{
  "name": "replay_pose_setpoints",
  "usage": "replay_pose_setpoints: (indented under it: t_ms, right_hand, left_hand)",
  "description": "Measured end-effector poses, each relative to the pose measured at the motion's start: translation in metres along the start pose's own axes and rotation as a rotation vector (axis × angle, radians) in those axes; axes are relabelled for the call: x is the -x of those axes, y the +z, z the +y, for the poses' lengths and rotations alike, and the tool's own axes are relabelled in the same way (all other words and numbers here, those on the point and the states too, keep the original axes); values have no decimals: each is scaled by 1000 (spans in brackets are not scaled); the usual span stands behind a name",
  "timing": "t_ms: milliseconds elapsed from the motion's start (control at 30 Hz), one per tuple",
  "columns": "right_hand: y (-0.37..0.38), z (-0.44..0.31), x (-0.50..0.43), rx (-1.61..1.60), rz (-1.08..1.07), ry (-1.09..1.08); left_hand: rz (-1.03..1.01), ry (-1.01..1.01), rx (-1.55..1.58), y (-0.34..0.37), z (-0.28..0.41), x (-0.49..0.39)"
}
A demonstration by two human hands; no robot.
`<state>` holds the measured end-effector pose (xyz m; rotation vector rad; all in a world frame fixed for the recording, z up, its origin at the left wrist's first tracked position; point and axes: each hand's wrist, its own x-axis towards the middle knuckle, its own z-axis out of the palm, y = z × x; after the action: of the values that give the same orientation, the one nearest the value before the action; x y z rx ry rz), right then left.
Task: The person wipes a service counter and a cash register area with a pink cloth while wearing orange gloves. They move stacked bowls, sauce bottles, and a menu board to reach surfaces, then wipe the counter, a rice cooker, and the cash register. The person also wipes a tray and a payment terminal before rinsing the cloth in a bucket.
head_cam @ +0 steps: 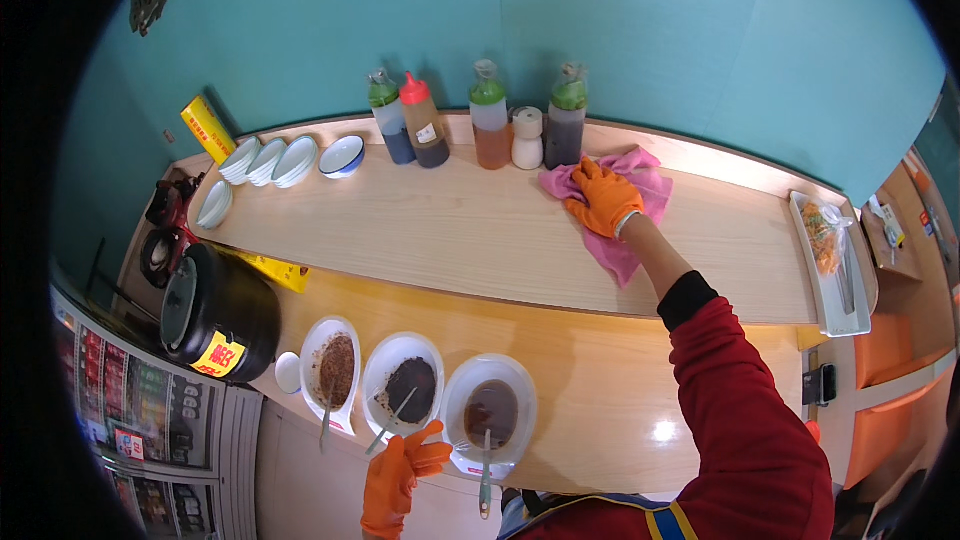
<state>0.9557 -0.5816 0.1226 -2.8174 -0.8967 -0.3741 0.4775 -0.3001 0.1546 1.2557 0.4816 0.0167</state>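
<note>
On the raised wooden shelf, my right hand (606, 199), in an orange glove, presses on a crumpled pink cloth (649, 187) with its fingers spread. The cloth lies just right of a dark-filled bottle (566, 127) with a green top. My left hand (401, 476), gloved in orange too, holds nothing, its fingers apart, near the lower counter's front edge. Close to it are a white bowl of dark seasoning (375, 371) with a spoon and a white bowl of brown sauce (525, 405) with a spoon. A third white bowl, of reddish-brown seasoning (336, 371), stands further left.
More sauce bottles (489, 127) and a white shaker (527, 146) stand along the back ledge. Stacked small bowls (295, 163) are at the left end, above a black pot (247, 315). At the right end, a white tray (840, 324) holds bagged food and metal tongs.
</note>
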Motion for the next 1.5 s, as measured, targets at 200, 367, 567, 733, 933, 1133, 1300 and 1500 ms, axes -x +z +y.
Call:
replay_pose_setpoints:
  t_ms: [200,367,567,733,933,1133,1300,1500]
  right_hand:
    - [5,9,-1,-19,26,-40]
    - [-1,0,2,-65,0,-45]
    - [-3,47,16,-220,32,-213]
    - [-58,49,26,139,-202,-84]
    - [-17,27,-60,-631,420,146]
    - [1,14,-128,-1088,369,250]
    - [-27,19,-119,-1108,462,174]
    - [-122,-6,-103,-1343,539,-17]
  left_hand:
    - [-113,-2,-139,38,33,-25]
    - [-226,164,-450,85,74,-72]
    - [-168,225,-437,129,104,-153]
    - [-117,333,-626,135,111,-230]
    - [-79,339,-625,187,104,-331]
    - [-38,384,-699,214,97,-393]
    - [111,610,-701,219,83,-413]
    - [62,506,-801,224,77,-432]
